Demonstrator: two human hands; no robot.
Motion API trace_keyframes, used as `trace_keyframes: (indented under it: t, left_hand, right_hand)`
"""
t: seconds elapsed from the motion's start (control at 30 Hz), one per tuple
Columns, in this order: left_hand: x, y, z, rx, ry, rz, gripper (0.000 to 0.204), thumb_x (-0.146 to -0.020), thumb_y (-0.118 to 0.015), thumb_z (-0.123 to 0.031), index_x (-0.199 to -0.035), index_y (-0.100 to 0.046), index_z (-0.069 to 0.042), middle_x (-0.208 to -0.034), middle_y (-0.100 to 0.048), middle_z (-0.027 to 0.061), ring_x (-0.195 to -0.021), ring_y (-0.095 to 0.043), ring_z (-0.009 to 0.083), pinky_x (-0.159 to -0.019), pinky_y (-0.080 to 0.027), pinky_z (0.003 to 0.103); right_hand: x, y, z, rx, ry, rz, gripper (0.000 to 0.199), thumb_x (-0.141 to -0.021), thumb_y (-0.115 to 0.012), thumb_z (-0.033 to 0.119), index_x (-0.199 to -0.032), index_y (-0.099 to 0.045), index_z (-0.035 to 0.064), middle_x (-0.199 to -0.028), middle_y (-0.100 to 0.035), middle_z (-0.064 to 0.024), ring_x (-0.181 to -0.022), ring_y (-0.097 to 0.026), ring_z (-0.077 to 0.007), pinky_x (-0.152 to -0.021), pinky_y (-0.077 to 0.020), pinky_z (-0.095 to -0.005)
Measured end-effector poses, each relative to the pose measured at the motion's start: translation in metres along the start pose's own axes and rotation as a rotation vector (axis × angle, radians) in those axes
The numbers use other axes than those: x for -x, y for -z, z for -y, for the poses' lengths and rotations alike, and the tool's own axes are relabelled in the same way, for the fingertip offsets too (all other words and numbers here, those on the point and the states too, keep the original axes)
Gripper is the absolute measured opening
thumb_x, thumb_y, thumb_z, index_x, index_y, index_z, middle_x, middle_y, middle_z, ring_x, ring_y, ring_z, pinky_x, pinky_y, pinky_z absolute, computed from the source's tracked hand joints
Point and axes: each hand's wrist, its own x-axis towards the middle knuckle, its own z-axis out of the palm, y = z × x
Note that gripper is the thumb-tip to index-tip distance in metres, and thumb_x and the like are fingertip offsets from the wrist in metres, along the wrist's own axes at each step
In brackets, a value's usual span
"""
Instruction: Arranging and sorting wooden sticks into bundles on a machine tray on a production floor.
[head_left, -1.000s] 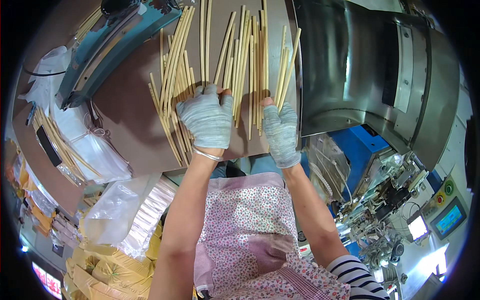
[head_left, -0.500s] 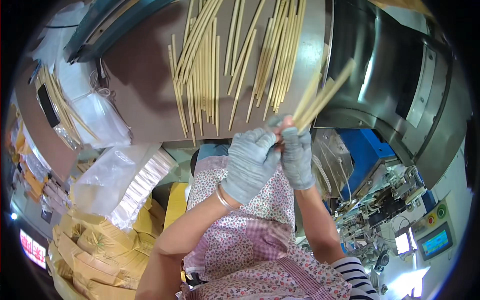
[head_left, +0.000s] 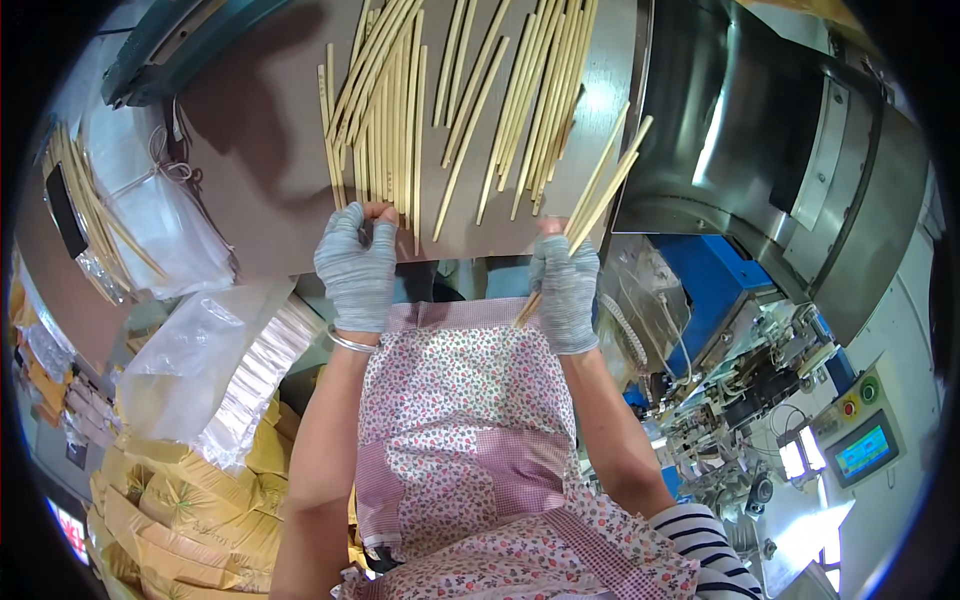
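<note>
Pale wooden chopsticks (head_left: 388,130) lie in a loose pile on the brown tabletop (head_left: 260,200). At the lower ends of this pile, my left hand (head_left: 357,270) in a grey striped glove has its bare fingertips closed on chopstick ends; exactly how many it grips is hidden. My right hand (head_left: 567,290), gloved the same way, is closed around a few chopsticks (head_left: 612,188) near the table's front edge. They slant up to the right, and their other ends stick out below the fist. Between the hands lie separate chopsticks (head_left: 473,110) and another group (head_left: 540,100).
A curved shiny metal housing (head_left: 720,130) borders the table on the right, above a blue machine (head_left: 715,290) and a control screen (head_left: 863,453). To the left are tied plastic bags (head_left: 150,190), more sticks (head_left: 95,215), clear film (head_left: 190,345) and yellow sacks (head_left: 200,495).
My hands were together in front of the table and have parted. The left moved left to the pile's lower ends; the right stayed near its place, still holding chopsticks, now lower and tilted.
</note>
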Motion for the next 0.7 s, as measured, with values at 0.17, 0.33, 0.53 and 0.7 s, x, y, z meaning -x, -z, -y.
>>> trace_keyframes:
  t: [0.17, 0.33, 0.53, 0.7]
  left_hand:
    - [0.004, -0.011, 0.013, -0.030, -0.039, -0.047, 0.011, -0.076, -0.071, -0.012, -0.081, -0.066, -0.003, -0.069, -0.058, 0.0063, -0.058, -0.053, 0.0148, -0.057, -0.044, 0.029]
    - [0.006, -0.011, 0.012, -0.042, -0.021, -0.031, 0.011, -0.075, -0.071, -0.011, -0.081, -0.066, -0.003, -0.070, -0.058, 0.0065, -0.058, -0.054, 0.0150, -0.057, -0.045, 0.029]
    - [0.005, -0.006, 0.018, -0.040, -0.068, -0.062, 0.011, -0.075, -0.071, -0.012, -0.079, -0.065, -0.003, -0.071, -0.059, 0.0070, -0.059, -0.055, 0.0170, -0.058, -0.044, 0.030]
    - [-0.001, -0.003, 0.016, -0.191, -0.173, -0.116, 0.016, -0.074, -0.073, -0.020, -0.082, -0.066, -0.008, -0.077, -0.062, 0.0084, -0.076, -0.058, 0.0268, -0.070, -0.045, 0.038]
  right_hand:
    - [-0.011, -0.015, -0.015, 0.084, 0.041, -0.070, 0.018, -0.089, -0.062, 0.020, -0.092, -0.060, 0.0032, -0.062, -0.046, 0.0075, -0.051, -0.040, -0.0017, -0.044, -0.0314, -0.0203]
    - [-0.042, -0.044, -0.016, 0.385, 0.315, -0.220, 0.013, -0.082, -0.067, 0.012, -0.084, -0.060, 0.0015, -0.061, -0.049, 0.0059, -0.052, -0.042, -0.0055, -0.047, -0.0364, -0.0239]
    - [-0.049, -0.058, -0.010, 0.851, 0.447, -0.308, 0.017, -0.076, -0.072, 0.014, -0.083, -0.061, 0.0020, -0.060, -0.059, -0.0100, -0.054, -0.055, -0.0150, -0.055, -0.0470, -0.0309]
    - [-0.045, -0.042, -0.004, 0.814, 0.440, -0.291, 0.017, -0.077, -0.072, 0.012, -0.085, -0.062, 0.0020, -0.063, -0.060, -0.0080, -0.054, -0.055, -0.0131, -0.053, -0.0461, -0.0287]
